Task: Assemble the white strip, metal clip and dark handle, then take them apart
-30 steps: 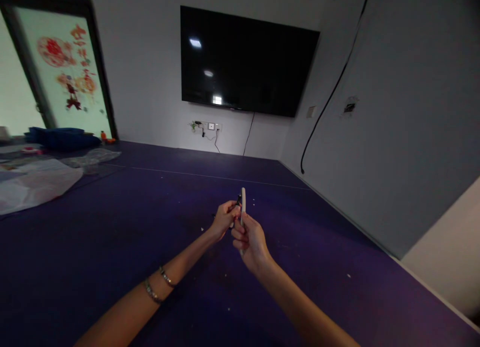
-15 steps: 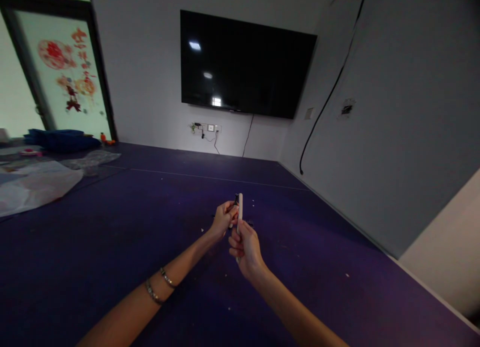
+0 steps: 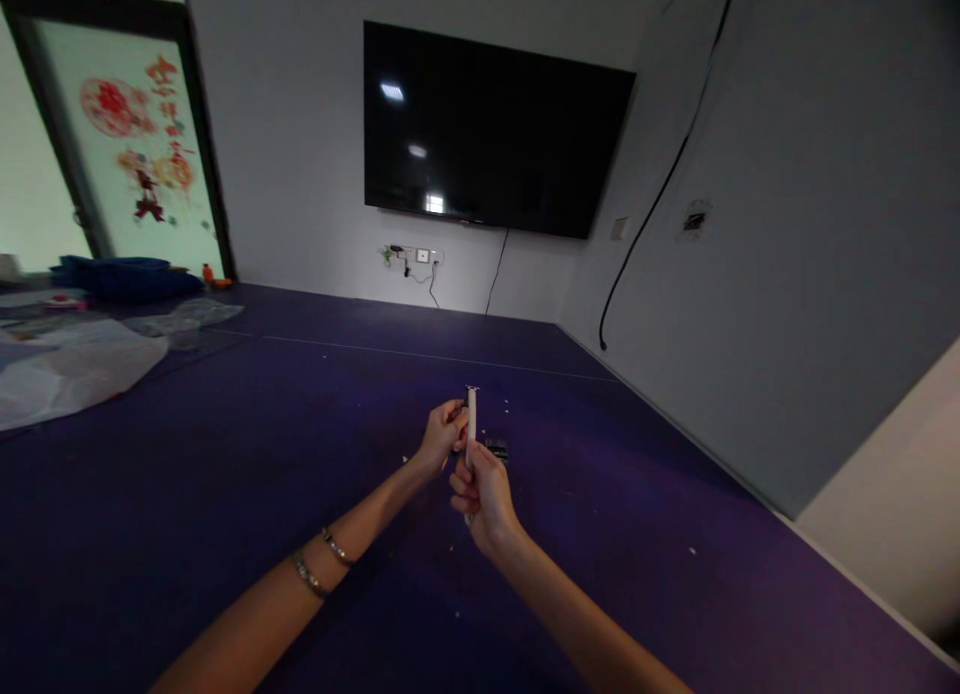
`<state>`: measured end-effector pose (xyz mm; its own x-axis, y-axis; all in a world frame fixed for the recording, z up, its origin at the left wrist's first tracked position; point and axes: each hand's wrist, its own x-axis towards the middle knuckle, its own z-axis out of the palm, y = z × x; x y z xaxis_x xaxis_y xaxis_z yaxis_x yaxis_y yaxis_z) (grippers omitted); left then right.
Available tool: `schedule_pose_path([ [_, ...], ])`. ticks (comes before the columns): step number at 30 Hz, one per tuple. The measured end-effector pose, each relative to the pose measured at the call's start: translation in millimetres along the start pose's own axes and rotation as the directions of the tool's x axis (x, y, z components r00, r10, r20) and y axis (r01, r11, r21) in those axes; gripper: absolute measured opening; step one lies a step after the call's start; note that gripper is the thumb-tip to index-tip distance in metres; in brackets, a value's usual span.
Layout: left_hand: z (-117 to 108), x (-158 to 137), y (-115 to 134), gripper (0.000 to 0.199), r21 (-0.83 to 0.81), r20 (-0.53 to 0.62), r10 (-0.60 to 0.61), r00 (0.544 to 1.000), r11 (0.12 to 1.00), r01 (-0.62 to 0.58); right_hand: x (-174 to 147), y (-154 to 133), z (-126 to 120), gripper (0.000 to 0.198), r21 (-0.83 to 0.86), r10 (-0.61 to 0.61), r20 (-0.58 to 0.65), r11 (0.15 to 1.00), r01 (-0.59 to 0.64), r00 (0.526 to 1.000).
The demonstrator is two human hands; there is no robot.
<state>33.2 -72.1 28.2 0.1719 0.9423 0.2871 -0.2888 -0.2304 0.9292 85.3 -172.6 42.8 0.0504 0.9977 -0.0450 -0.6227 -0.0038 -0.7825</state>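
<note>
My right hand (image 3: 486,489) is closed around a slim white stick (image 3: 472,414) that points up and away from me. A small dark crosspiece (image 3: 472,387) shows at the stick's far tip; whether it belongs to the stick or to something behind it I cannot tell. My left hand (image 3: 444,436) is beside it on the left, fingers pinched together close against the stick. What those fingers hold is mostly hidden behind the stick. Just right of the hands, a small black object (image 3: 496,450) lies on the purple surface (image 3: 600,494).
Small white scraps (image 3: 692,551) dot the surface. Clear plastic sheeting (image 3: 82,369) and a dark blue cloth bundle (image 3: 124,277) lie at the far left. A television (image 3: 495,134) hangs on the back wall, and a black cable (image 3: 652,209) runs down the right wall.
Both hands have shifted slightly left, and the white stick with them. The crosspiece now shows at the stick's tip, where a dark thing stood beside it before. The black object is less covered.
</note>
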Motion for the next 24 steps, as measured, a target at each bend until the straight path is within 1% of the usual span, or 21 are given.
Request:
schedule_pose_path([
  [3,-1,-2,-1,0.021,0.016,0.034,0.006,0.999,1.0,-0.006,5,-6,4,0.027,0.034,-0.042,0.03,0.999,0.041,0.999],
  [6,0,-3,0,0.018,0.015,0.043,0.008,0.999,1.0,-0.008,10,-7,5,0.027,0.065,-0.026,0.053,0.998,0.023,0.998],
  [11,1,-5,4,0.02,-0.017,0.046,0.027,0.999,1.0,-0.026,6,-1,3,0.028,0.07,-0.007,0.032,0.998,0.005,0.999],
  [17,3,-8,3,0.018,-0.011,0.051,0.006,0.999,1.0,-0.006,8,-10,2,0.025,0.084,-0.023,0.053,0.996,0.018,0.998],
  [21,2,-4,-3,0.017,-0.01,0.054,0.031,0.998,0.999,-0.03,6,-6,-3,0.026,0.041,-0.004,0.053,0.999,0.002,0.999],
  [24,0,-2,-7,0.019,-0.005,0.063,0.019,0.998,1.0,-0.019,1,-3,-7,0.027,0.0,0.021,0.047,1.0,-0.021,0.999],
])
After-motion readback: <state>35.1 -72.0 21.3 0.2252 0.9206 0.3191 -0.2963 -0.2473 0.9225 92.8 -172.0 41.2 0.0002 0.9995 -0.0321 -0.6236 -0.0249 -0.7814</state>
